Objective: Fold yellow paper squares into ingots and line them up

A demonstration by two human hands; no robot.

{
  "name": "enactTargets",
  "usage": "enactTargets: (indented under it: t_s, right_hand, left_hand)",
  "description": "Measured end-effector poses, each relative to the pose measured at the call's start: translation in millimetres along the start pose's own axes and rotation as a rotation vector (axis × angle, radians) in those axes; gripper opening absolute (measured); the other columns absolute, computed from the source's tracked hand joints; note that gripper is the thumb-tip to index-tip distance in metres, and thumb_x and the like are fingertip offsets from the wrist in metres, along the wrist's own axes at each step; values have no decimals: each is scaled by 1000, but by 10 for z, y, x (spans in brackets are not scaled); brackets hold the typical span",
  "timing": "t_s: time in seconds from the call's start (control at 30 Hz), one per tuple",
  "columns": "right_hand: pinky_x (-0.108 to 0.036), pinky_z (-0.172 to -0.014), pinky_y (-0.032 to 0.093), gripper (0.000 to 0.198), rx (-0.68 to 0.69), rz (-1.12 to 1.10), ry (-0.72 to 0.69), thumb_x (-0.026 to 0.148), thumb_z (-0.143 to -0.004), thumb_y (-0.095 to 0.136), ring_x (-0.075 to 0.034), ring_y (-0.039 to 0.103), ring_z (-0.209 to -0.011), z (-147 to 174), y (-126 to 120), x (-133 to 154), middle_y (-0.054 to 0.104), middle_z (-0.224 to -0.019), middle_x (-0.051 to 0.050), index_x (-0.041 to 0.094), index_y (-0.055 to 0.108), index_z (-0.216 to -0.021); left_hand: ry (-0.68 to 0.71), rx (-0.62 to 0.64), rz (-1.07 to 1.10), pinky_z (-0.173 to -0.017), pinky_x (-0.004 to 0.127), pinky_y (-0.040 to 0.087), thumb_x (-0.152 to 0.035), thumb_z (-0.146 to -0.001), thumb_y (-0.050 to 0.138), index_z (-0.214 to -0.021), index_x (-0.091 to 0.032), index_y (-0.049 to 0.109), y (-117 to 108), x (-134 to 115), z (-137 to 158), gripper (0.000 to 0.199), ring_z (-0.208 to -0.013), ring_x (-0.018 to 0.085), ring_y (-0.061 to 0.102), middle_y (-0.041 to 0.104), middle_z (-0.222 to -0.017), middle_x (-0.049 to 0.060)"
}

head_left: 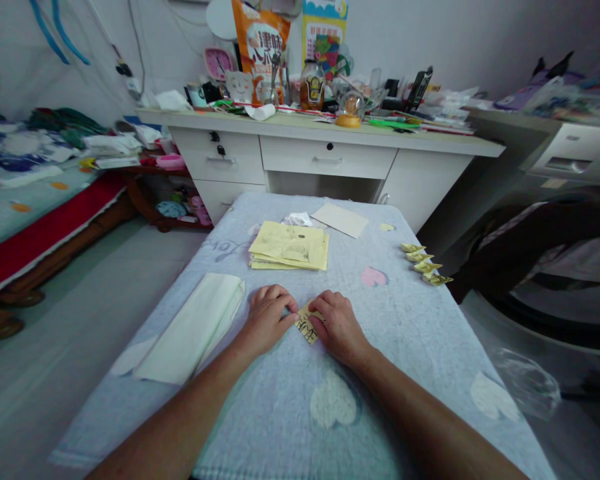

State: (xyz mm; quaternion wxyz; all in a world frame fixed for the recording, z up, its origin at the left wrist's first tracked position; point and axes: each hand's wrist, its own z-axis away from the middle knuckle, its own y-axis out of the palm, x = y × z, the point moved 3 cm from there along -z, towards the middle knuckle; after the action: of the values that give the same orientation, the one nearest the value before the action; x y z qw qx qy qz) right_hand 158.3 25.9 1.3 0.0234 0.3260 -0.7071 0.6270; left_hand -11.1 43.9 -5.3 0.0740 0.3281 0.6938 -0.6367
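Your left hand (pixel 273 317) and right hand (pixel 341 327) pinch opposite sides of the small yellow paper (pixel 307 331) on the cloth-covered surface (pixel 400 387); likely light and easily creased, it suits an edge hold, though its folds appear indistinct.

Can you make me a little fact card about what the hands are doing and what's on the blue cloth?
Left hand: fingertips at the left edge of a small yellow paper
Right hand: fingers on that paper's right side
Paper's look: dark marks on it
Beyond the hands: stack of yellow sheets
Right edge: four folded yellow pieces in a row
Left side: folded pale bundle
Cloth: blue, with hearts
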Motion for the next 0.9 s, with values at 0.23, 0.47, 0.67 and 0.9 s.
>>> enactTargets:
  t_s: [0.23,0.47,0.67,0.9]
  right_hand:
    - [-33,-78,33,8,20,51,14,23,-87,60,-20,47,-90,-15,2,22,57,-97,-4,21,60,-95]
    - [-36,-81,34,11,17,125,64,30,-87,59,-23,45,-93,-24,9,48,55,-98,-5,22,58,-95]
    - [-41,-87,32,29,-45,150,172,32,-81,63,-26,44,-97,3,-21,36,53,-106,-7,27,57,-110]
    - [-44,-96,29,48,-63,138,238,31,-79,60,-28,43,-106,53,-98,-124,52,-116,-10,24,48,-125]
  left_hand:
    - [-2,-7,-23,-87,37,33,-25,-79,63,-80,-23,64,-4,-28,1,2,-98,23,46,58,-93,1]
    - [-12,-12,-41,-86,37,33,-33,-75,69,-78,-23,63,13,-30,3,12,-97,23,46,57,-93,1]
    - [-38,3,-39,-86,37,33,-31,-76,68,-78,-24,65,5,-38,-21,8,-98,23,46,59,-93,1]
    - [-50,4,-28,-87,38,33,-29,-75,68,-78,-24,65,17,-30,-11,6,-100,23,47,60,-94,1]
